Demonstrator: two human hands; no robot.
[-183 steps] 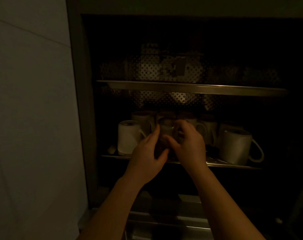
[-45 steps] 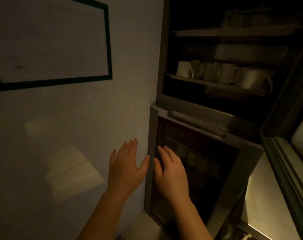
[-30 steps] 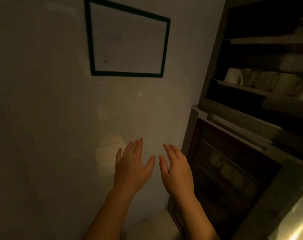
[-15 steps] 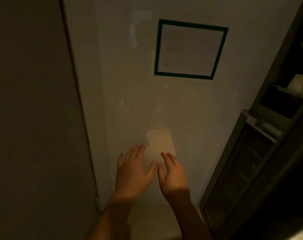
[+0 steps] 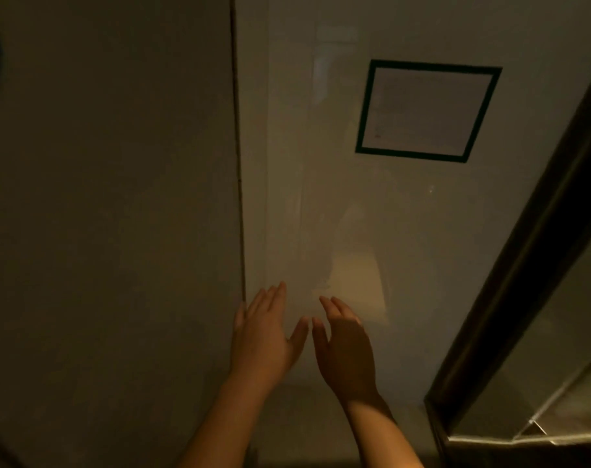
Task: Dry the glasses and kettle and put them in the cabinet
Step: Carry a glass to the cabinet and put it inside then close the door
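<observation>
Swung further left since half a second ago, the view has lost the cabinet shelves and mugs; only a dark cabinet edge (image 5: 530,265) remains at right. Both hands, the left hand (image 5: 265,336) and right hand (image 5: 344,349), hover spread and empty before the pale wall (image 5: 321,197) (a green-framed notice (image 5: 426,111) hangs above). Neither glasses nor kettle show.

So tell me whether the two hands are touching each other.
Apart. The head view shows a thin strip of pale wall between the left hand's thumb and the right hand's thumb; both hands are open and empty.
</observation>
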